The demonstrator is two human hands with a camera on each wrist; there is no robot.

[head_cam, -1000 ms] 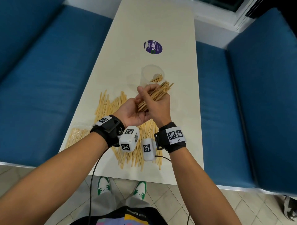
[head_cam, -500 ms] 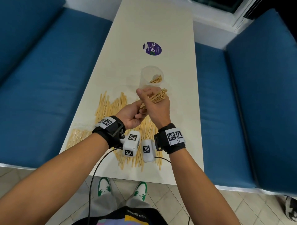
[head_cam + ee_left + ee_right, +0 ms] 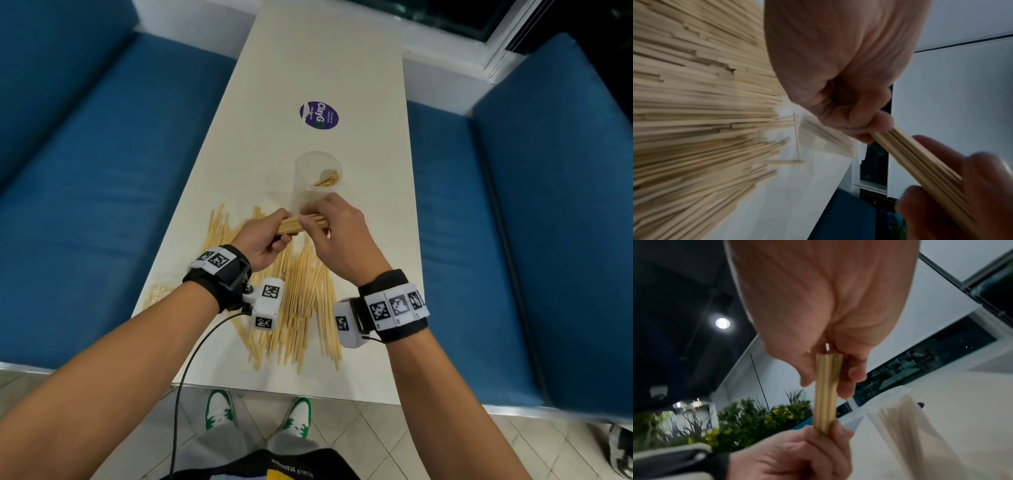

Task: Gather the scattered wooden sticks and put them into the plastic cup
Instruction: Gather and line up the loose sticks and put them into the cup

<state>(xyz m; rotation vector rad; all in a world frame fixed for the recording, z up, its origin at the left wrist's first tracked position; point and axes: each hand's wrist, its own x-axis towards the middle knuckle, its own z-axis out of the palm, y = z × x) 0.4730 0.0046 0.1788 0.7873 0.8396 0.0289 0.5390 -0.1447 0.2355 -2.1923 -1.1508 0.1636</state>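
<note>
A bundle of wooden sticks (image 3: 291,226) lies level between both hands, just in front of the clear plastic cup (image 3: 317,178). My left hand (image 3: 265,240) grips one end of the bundle (image 3: 906,151); my right hand (image 3: 329,226) curls round the other end (image 3: 826,386). The cup stands upright on the white table (image 3: 308,61) with several sticks inside, seen also in the right wrist view (image 3: 906,418). Many loose sticks (image 3: 298,301) are scattered on the table under my wrists, and they fill the left of the left wrist view (image 3: 694,113).
A purple round sticker (image 3: 319,115) lies on the table beyond the cup. A small clump of thin sticks (image 3: 159,293) sits at the table's left edge. Blue benches (image 3: 102,171) flank the table on both sides. A black cable (image 3: 191,359) hangs from my left wrist.
The bundle has come down from a slant towards the cup mouth to lie level and lower. My right hand slid along it, and both hands moved slightly apart.
</note>
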